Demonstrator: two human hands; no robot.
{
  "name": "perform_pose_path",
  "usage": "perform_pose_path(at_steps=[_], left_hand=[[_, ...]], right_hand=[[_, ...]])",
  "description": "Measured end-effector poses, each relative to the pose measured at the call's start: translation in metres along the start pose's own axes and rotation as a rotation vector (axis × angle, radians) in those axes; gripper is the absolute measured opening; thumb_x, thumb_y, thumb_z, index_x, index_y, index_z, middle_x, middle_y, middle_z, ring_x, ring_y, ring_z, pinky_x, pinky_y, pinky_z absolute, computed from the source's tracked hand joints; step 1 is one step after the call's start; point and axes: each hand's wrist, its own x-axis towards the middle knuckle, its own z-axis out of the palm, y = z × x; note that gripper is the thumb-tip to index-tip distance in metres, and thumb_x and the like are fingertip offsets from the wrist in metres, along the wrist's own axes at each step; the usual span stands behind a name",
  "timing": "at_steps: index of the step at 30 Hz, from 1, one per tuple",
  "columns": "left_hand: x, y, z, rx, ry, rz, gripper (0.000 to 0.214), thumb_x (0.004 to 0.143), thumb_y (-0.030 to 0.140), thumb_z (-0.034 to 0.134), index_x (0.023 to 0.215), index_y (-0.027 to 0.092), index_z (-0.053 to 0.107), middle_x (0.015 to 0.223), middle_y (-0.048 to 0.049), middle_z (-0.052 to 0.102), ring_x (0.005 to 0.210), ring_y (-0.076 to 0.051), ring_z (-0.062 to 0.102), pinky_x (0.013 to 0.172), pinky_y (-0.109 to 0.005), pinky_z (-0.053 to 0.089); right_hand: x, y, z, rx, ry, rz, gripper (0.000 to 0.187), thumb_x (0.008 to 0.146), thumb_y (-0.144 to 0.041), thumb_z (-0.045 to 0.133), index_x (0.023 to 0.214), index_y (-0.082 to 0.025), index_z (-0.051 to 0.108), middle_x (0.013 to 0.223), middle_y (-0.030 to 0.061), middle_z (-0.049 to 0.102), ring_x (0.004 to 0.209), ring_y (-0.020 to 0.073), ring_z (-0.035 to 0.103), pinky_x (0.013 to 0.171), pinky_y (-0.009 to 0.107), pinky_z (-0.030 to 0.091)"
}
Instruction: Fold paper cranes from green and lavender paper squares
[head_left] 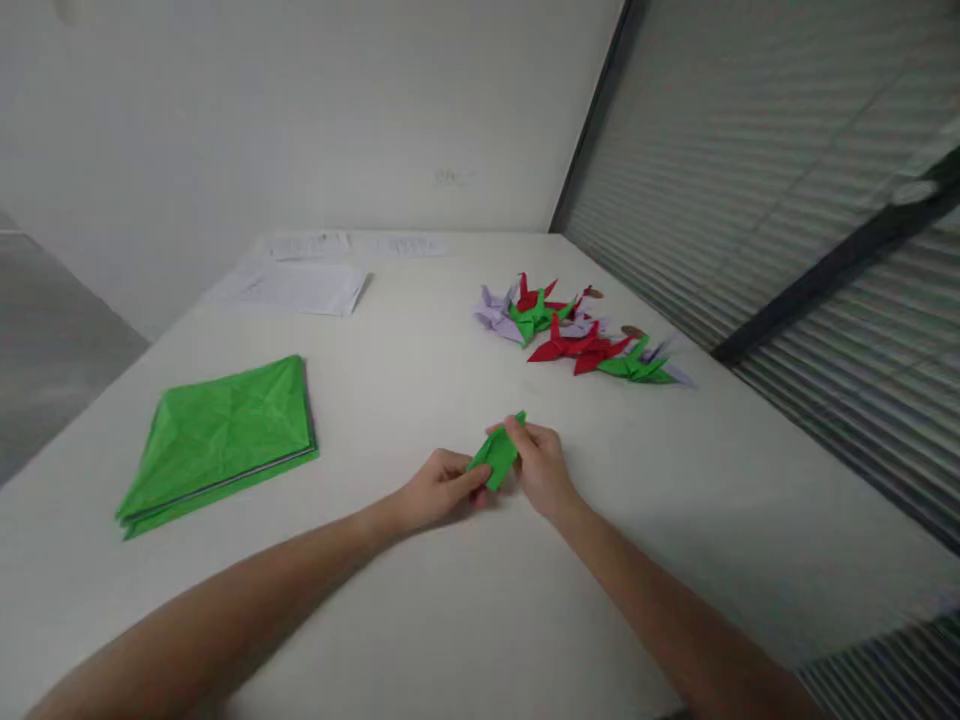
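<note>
Between my hands is a small piece of folded green origami paper [498, 458], held just above the white table [405, 400]. My left hand [444, 486] pinches its lower left part, thumb on top. At its upper right end, my right hand [537, 458] grips it with the thumb over the paper and the other fingers behind. One green tip pokes out above the right thumb. The fingers partly hide the paper's edges, so its full folded shape cannot be made out.
A stack of green paper [225, 425] lies on the left. Several folded paper cranes [559, 345] in red, green and lilac are grouped at the back right. White printed sheets [300, 285] rest at the far left, and window blinds [765, 190] line the right side.
</note>
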Motion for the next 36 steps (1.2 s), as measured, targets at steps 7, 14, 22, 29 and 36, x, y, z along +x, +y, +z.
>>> perform_pose_path(at_steps=[7, 14, 22, 29, 36], left_hand=[[0.001, -0.001, 0.001, 0.01, 0.013, 0.011, 0.054, 0.077, 0.062, 0.063, 0.065, 0.009, 0.065, 0.053, -0.0003, 0.053, 0.048, -0.007, 0.038, 0.047, -0.022, 0.026], [0.005, -0.001, 0.002, 0.032, 0.047, 0.026, 0.053, 0.078, 0.061, 0.063, 0.07, 0.008, 0.067, 0.051, 0.0001, 0.053, 0.044, -0.006, 0.035, 0.044, -0.021, 0.024], [0.003, 0.004, 0.005, 0.041, 0.033, 0.072, 0.06, 0.083, 0.065, 0.054, 0.064, 0.008, 0.065, 0.053, -0.0024, 0.056, 0.047, -0.007, 0.04, 0.048, -0.022, 0.029], [0.003, 0.005, 0.007, 0.012, 0.103, 0.13, 0.062, 0.086, 0.066, 0.048, 0.065, 0.01, 0.066, 0.059, -0.0049, 0.06, 0.055, -0.011, 0.05, 0.057, -0.024, 0.039], [0.006, 0.009, 0.005, -0.073, 0.232, 0.121, 0.062, 0.081, 0.068, 0.052, 0.064, 0.01, 0.067, 0.058, -0.0049, 0.061, 0.056, -0.012, 0.051, 0.06, -0.026, 0.042]], right_hand=[[0.004, 0.005, -0.006, -0.011, 0.028, -0.039, 0.043, 0.076, -0.057, 0.068, 0.068, -0.016, 0.075, 0.059, 0.0022, 0.064, 0.058, 0.0143, 0.054, 0.059, 0.028, 0.042], [-0.002, -0.003, -0.005, 0.007, -0.09, -0.077, 0.038, 0.073, -0.055, 0.072, 0.077, -0.017, 0.076, 0.068, 0.0027, 0.065, 0.063, 0.0132, 0.054, 0.058, 0.026, 0.042], [-0.006, -0.015, 0.001, -0.109, -0.125, -0.035, 0.03, 0.068, -0.045, 0.077, 0.06, -0.016, 0.072, 0.057, -0.0003, 0.058, 0.057, 0.0117, 0.051, 0.054, 0.025, 0.041], [-0.003, -0.005, 0.0, -0.036, -0.134, 0.043, 0.038, 0.065, -0.053, 0.076, 0.068, -0.016, 0.069, 0.059, 0.001, 0.062, 0.055, 0.0127, 0.053, 0.051, 0.025, 0.042], [0.0, -0.01, -0.001, -0.05, -0.201, 0.013, 0.037, 0.068, -0.05, 0.076, 0.059, -0.018, 0.059, 0.055, -0.0022, 0.058, 0.053, 0.0112, 0.051, 0.054, 0.025, 0.043]])
